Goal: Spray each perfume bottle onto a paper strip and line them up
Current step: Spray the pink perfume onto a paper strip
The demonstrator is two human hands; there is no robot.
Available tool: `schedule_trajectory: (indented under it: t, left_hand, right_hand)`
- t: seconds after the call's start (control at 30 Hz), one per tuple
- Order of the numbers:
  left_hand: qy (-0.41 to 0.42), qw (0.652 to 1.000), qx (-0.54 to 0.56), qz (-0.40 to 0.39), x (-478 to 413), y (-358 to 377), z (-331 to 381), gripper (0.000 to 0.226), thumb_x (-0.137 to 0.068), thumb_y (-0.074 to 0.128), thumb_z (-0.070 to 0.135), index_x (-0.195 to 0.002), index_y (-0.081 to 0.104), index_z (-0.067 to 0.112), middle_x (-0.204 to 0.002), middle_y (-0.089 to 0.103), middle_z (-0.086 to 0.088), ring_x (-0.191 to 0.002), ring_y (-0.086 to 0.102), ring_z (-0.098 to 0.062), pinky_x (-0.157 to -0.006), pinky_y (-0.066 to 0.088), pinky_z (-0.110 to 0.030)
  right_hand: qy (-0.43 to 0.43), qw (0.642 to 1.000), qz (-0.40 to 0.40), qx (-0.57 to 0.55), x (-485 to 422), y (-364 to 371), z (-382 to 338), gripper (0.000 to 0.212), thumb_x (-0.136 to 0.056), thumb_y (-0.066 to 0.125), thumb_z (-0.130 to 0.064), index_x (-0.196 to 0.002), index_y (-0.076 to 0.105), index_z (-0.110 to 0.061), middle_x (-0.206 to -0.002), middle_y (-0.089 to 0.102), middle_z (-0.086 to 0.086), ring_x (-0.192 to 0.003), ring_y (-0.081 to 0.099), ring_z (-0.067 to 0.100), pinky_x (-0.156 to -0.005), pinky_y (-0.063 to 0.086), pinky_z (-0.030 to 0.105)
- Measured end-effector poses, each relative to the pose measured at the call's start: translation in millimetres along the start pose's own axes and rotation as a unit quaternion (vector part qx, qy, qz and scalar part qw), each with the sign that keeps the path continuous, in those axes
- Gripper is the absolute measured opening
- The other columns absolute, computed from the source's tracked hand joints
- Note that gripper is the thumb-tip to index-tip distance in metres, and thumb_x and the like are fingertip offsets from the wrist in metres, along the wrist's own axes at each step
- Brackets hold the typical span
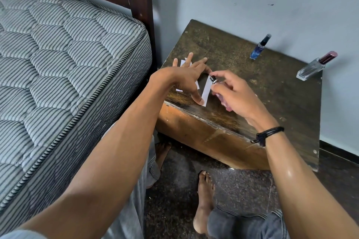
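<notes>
The pink perfume bottle (pixel 220 93) lies tilted in the right hand (pixel 236 96), fingers wrapped round it and a fingertip on its dark nozzle, aimed at the white paper strip (pixel 206 91) just below. The left hand (pixel 189 77), fingers spread, pins that strip's near end with its thumb, other strips (pixel 182 63) lying beneath it. Beyond the right hand, a blue bottle (pixel 259 48) and a clear bottle (pixel 312 69) wait apart, so lining up seems left to do.

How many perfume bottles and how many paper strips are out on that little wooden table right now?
Perfume bottles: 3, namely the blue bottle, the clear bottle with a dark red cap, and the pink bottle held in the right hand.
Paper strips: 3 visible, namely the strip by the thumb and two partly hidden strips under the left hand.
Total: 6
</notes>
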State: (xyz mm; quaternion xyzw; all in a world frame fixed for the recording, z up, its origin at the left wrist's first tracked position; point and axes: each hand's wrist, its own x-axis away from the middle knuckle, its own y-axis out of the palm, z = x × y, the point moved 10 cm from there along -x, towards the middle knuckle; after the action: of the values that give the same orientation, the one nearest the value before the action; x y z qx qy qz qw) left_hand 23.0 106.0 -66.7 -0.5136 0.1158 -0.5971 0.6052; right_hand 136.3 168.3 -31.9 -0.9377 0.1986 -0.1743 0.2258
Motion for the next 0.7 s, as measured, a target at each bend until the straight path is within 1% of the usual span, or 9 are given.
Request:
schedule_trajectory:
  t: [0.07, 0.13, 0.17, 0.27, 0.37, 0.5, 0.6, 0.63, 0.7]
  left_hand:
    - [0.001, 1.000, 0.004, 0.001, -1, 0, 0, 0.101, -0.067, 0.087, 0.049, -0.148, 0.028, 0.035, -0.167, -0.015, 0.013, -0.147, -0.034, -0.023, -0.115, -0.020, -0.063]
    - [0.002, 1.000, 0.006, 0.004, -2, 0, -1, 0.099, -0.067, 0.088, 0.048, -0.147, 0.030, 0.036, -0.167, -0.014, 0.013, -0.147, -0.034, -0.023, -0.115, -0.020, -0.063]
    - [0.003, 1.000, 0.006, 0.006, -2, 0, -1, 0.099, -0.067, 0.088, 0.047, -0.147, 0.031, 0.037, -0.167, -0.013, 0.013, -0.147, -0.033, -0.023, -0.115, -0.019, -0.063]
    - [0.019, 0.999, 0.027, 0.019, 1, -9, 2, 0.092, -0.070, 0.087, 0.042, -0.146, 0.036, 0.037, -0.168, -0.008, 0.011, -0.149, -0.029, -0.024, -0.115, -0.015, -0.066]
    - [0.066, 0.992, 0.085, 0.062, 8, -30, 8, 0.067, -0.078, 0.083, 0.031, -0.137, 0.052, 0.036, -0.169, 0.003, 0.006, -0.152, -0.021, -0.026, -0.115, -0.010, -0.067]
    - [0.127, 0.971, 0.163, 0.122, 15, -51, 15, 0.039, -0.082, 0.080, 0.020, -0.119, 0.072, 0.026, -0.161, 0.034, 0.002, -0.155, 0.002, -0.020, -0.121, -0.002, -0.042]
    - [0.147, 0.960, 0.185, 0.151, 15, -56, 19, 0.030, -0.082, 0.081, 0.017, -0.110, 0.077, 0.024, -0.146, 0.054, 0.006, -0.150, 0.024, -0.015, -0.120, 0.011, -0.036]
    - [0.151, 0.955, 0.199, 0.157, 16, -57, 19, 0.029, -0.081, 0.081, 0.016, -0.108, 0.077, 0.024, -0.141, 0.058, 0.007, -0.147, 0.030, -0.013, -0.118, 0.017, -0.030]
    - [0.155, 0.949, 0.218, 0.166, 17, -59, 19, 0.027, -0.081, 0.081, 0.015, -0.106, 0.078, 0.023, -0.135, 0.062, 0.009, -0.140, 0.039, -0.010, -0.103, 0.023, -0.010]
  right_hand:
    - [0.005, 0.998, -0.004, -0.062, 2, 5, 1, 0.030, -0.100, 0.060, -0.020, -0.129, 0.062, -0.030, -0.062, 0.056, 0.007, -0.057, 0.046, 0.021, -0.058, 0.041, 0.033]
    - [0.038, 0.995, 0.013, -0.096, 2, 2, 5, 0.028, -0.099, 0.062, -0.020, -0.127, 0.065, -0.026, -0.073, 0.068, 0.014, -0.061, 0.049, 0.020, -0.051, 0.041, 0.025]
    - [0.057, 0.992, 0.024, -0.107, 1, 1, 9, 0.027, -0.099, 0.063, -0.021, -0.125, 0.066, -0.025, -0.082, 0.074, 0.010, -0.062, 0.052, 0.018, -0.049, 0.041, 0.023]
    - [0.097, 0.985, 0.046, -0.134, 1, -4, 19, 0.018, -0.097, 0.065, -0.025, -0.115, 0.066, -0.022, -0.089, 0.079, 0.005, -0.059, 0.054, 0.014, -0.048, 0.039, 0.026]
    - [0.120, 0.975, 0.051, -0.179, 2, -4, 24, 0.011, -0.097, 0.065, -0.024, -0.106, 0.066, -0.018, -0.086, 0.078, 0.012, -0.054, 0.052, 0.017, -0.048, 0.035, 0.029]
    - [0.138, 0.961, 0.051, -0.233, 1, -3, 26, 0.011, -0.094, 0.065, -0.023, -0.101, 0.066, -0.014, -0.084, 0.077, 0.014, -0.052, 0.051, 0.020, -0.047, 0.030, 0.030]
    - [0.147, 0.949, 0.037, -0.276, 3, -2, 24, 0.015, -0.096, 0.063, -0.022, -0.104, 0.065, -0.010, -0.079, 0.073, 0.013, -0.052, 0.051, 0.019, -0.043, 0.032, 0.025]
    - [0.151, 0.945, 0.030, -0.290, 4, -1, 23, 0.016, -0.096, 0.062, -0.022, -0.104, 0.065, -0.009, -0.080, 0.072, 0.014, -0.053, 0.051, 0.019, -0.042, 0.033, 0.023]
    - [0.154, 0.937, 0.017, -0.313, 6, 1, 20, 0.016, -0.096, 0.061, -0.022, -0.102, 0.066, -0.008, -0.084, 0.072, 0.016, -0.054, 0.051, 0.019, -0.040, 0.034, 0.021]
